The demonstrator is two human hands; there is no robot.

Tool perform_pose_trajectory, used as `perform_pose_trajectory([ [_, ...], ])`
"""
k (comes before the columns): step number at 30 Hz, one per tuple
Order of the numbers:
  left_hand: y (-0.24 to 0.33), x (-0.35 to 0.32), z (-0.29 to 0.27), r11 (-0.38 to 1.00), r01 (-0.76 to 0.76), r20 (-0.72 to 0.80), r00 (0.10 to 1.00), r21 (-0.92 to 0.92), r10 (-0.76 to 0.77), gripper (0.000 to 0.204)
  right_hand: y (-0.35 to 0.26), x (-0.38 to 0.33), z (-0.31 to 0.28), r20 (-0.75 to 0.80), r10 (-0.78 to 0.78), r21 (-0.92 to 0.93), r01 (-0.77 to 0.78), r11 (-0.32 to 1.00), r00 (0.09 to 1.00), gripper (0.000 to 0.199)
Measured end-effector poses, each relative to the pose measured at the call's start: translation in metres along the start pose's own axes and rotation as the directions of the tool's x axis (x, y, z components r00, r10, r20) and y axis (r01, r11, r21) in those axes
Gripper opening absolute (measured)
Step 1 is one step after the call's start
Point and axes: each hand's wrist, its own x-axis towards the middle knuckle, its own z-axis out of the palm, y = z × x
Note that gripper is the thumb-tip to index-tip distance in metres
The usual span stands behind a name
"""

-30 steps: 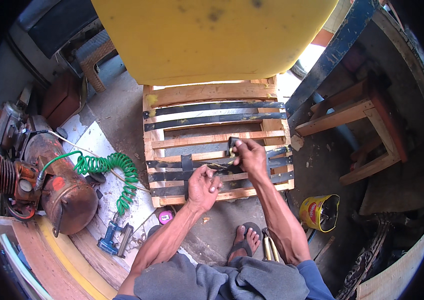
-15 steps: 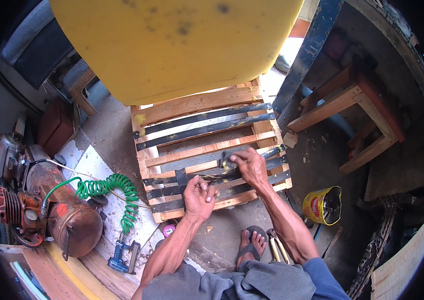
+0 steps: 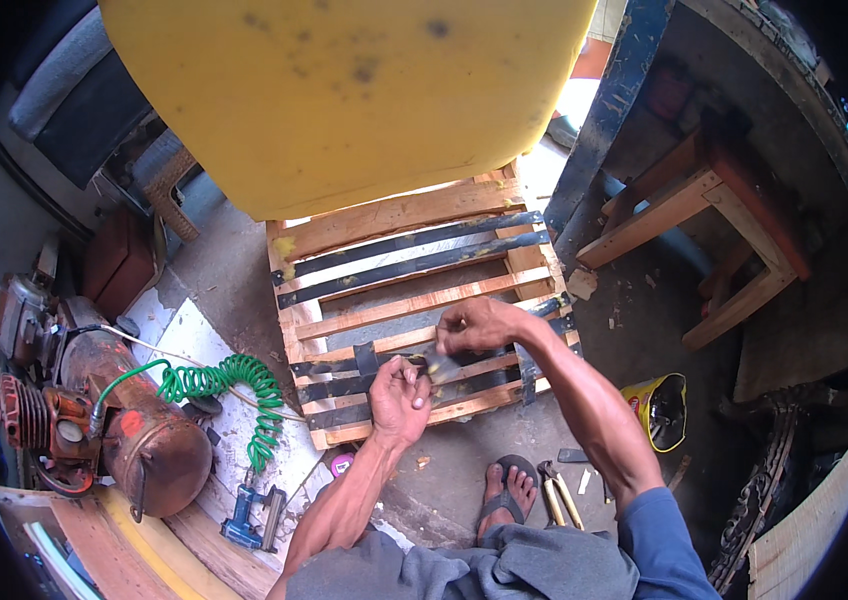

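A wooden slatted frame [image 3: 394,215] lies on the concrete floor, crossed by several black straps [image 3: 414,242]. My left hand [image 3: 399,395] is closed on the near part of one black strap at the frame's front. My right hand [image 3: 476,325] presses down on the same strap [image 3: 436,362] a little farther in, fingers curled over it. A large yellow foam cushion [image 3: 344,90] leans over the far end of the frame. My sandalled foot [image 3: 504,490] rests just in front of the frame.
An orange air compressor [image 3: 134,430] with a green coiled hose [image 3: 229,385] stands at the left, a blue pneumatic stapler [image 3: 254,515] near it. Pliers [image 3: 556,492] lie by my foot, a yellow bag [image 3: 659,405] to the right. A wooden stool frame [image 3: 719,235] stands at right.
My head has moved, so the frame sits lower and larger in view. My left hand has moved up toward my right hand along the strap.
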Motion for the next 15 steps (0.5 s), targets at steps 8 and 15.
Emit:
perform_pose_trajectory([
  [8, -0.001, 0.000, -0.003, 1.000, 0.009, -0.036, 0.999, 0.022, -0.008, 0.032, -0.019, -0.008, 0.017, -0.095, -0.022, 0.049, 0.027, 0.998, 0.995, 0.034],
  [15, 0.002, 0.001, -0.003, 1.000, 0.023, -0.004, 1.000, 0.009, -0.023, 0.032, -0.017, -0.006, 0.026, -0.226, 0.148, 0.626, 0.027, 0.779, 0.963, 0.027],
])
